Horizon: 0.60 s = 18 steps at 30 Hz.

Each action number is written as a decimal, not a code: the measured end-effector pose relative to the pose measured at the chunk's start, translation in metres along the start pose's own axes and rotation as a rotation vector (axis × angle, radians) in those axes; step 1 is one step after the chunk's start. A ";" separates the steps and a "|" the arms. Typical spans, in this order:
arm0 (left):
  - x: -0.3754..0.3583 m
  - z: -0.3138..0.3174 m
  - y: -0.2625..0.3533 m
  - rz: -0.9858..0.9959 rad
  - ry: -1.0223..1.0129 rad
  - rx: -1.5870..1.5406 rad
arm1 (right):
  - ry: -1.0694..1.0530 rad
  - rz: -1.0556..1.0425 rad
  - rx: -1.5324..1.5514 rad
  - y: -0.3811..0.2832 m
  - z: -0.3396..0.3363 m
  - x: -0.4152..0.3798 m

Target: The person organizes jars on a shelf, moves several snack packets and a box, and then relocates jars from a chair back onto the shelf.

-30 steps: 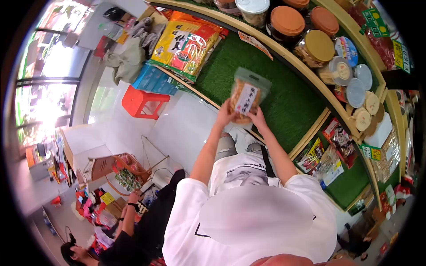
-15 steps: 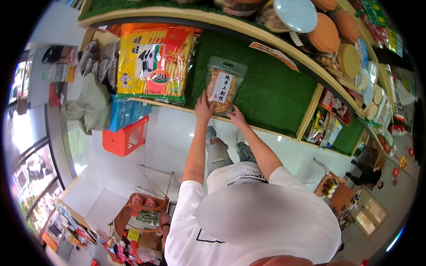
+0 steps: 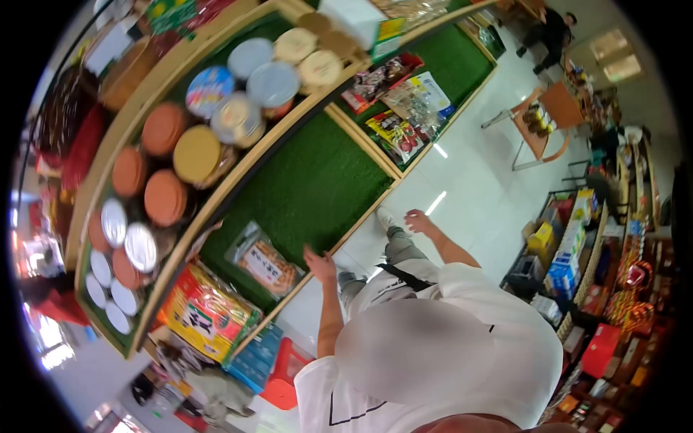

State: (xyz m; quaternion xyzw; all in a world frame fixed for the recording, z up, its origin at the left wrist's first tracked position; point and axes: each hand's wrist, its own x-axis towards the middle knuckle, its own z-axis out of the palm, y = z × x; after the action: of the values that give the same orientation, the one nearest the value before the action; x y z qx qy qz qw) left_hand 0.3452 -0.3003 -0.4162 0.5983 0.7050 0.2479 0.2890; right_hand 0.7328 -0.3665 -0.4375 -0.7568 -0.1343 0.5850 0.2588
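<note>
Left hand: fingers parted, at the counter edge, farther from the yellow bag than the pouch.
Right hand: fingers loosely bent, over the floor, well apart from the bag.
Pouch: on the counter, just beside the bag.

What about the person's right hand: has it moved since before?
Yes, the right hand moved away from the green shelf, out over the white floor.

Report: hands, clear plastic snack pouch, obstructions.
Left hand empty, right hand empty. White-labelled clear plastic pouch lying on green turf shelf. Nothing visible covering it.
</note>
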 end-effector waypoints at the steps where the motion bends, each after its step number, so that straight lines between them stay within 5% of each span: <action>1: 0.006 0.022 0.012 0.052 -0.031 0.014 | 0.021 0.005 0.057 -0.007 -0.025 -0.003; 8: 0.053 0.155 0.188 0.271 -0.340 -0.065 | 0.292 -0.165 0.285 -0.081 -0.132 0.088; 15: 0.094 0.295 0.376 0.146 -0.568 -0.574 | 1.003 -0.787 -0.111 -0.191 -0.242 0.185; 18: 0.123 0.366 0.384 -0.072 -0.632 -0.591 | 0.675 -0.726 -0.162 -0.227 -0.275 0.212</action>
State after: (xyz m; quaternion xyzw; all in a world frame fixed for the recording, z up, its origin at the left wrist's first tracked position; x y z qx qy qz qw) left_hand 0.8574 -0.1155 -0.4226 0.5113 0.5009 0.2335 0.6581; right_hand 1.0771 -0.1348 -0.4358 -0.8261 -0.3426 0.1673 0.4149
